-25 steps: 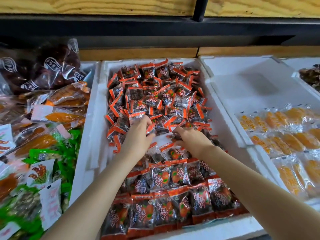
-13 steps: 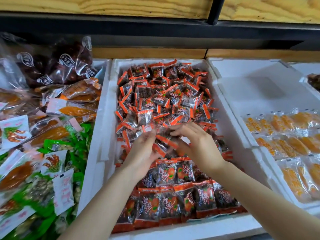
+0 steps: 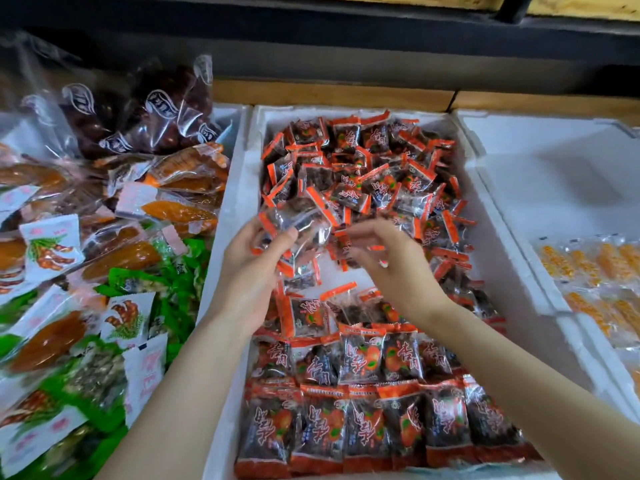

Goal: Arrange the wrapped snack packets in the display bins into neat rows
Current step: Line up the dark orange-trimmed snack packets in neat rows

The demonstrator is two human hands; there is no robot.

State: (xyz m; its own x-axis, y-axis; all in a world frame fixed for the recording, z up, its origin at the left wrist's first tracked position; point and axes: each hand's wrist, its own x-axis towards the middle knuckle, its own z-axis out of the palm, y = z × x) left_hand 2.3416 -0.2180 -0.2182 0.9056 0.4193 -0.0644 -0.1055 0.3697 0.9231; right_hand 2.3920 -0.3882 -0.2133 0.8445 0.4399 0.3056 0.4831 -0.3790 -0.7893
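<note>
The left grip is curled round a small bunch of clear, orange-edged wrapped snack packets, held just above the middle of the white foam display bin. The right grip hovers just beside that bunch with its fingers loosely bent. Motion blur hides whether it pinches a packet, so I cannot tell. Behind both grips lies a loose heap of the same packets, and at the near end neat overlapping rows are already laid. The packets look light, soft and crinkly, and the glossy film is probably slippery, so a stack may fan out or slide. Taking each packet by its flat sealed orange edge, or pressing the bunch from both sides, seems the surest hold.
</note>
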